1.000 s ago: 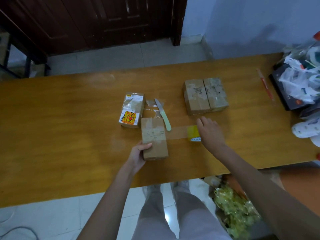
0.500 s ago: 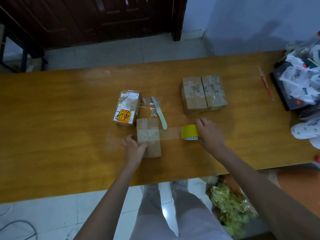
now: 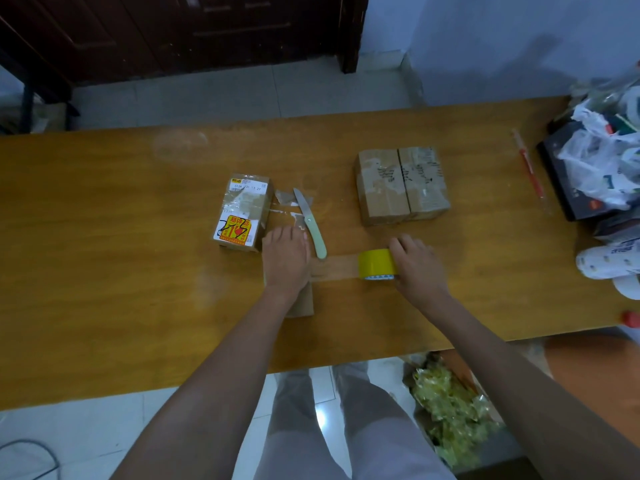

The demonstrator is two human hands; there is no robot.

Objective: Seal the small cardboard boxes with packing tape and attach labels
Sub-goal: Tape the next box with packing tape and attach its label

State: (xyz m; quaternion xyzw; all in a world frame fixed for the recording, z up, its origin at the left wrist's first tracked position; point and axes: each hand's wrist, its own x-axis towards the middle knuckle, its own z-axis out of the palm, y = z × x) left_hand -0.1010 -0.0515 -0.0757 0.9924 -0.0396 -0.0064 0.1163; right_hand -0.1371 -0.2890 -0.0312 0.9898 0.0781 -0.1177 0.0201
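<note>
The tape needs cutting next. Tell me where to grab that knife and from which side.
Grip the knife by its pale green handle, the end nearest you, coming from above. It lies flat, blade pointing away, just right of the left hand.

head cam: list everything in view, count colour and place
box under hand: 1, brown cardboard, table centre, mostly covered by the left hand
labelled box: 1, brown with white and yellow-red labels, just left of the knife
paired boxes: 2, brown, side by side, behind the tape roll
tape roll: 1, yellow, right of the covered box, a clear strip runs from it to that box
knife: 1, pale green handle, between the labelled box and the tape strip
pen: 1, red, far right of the table
plastic bags: pile, white and clear, right edge
table: 1, orange-brown wood
left hand: 1, pressing flat on the box
right hand: 1, gripping the tape roll
</note>
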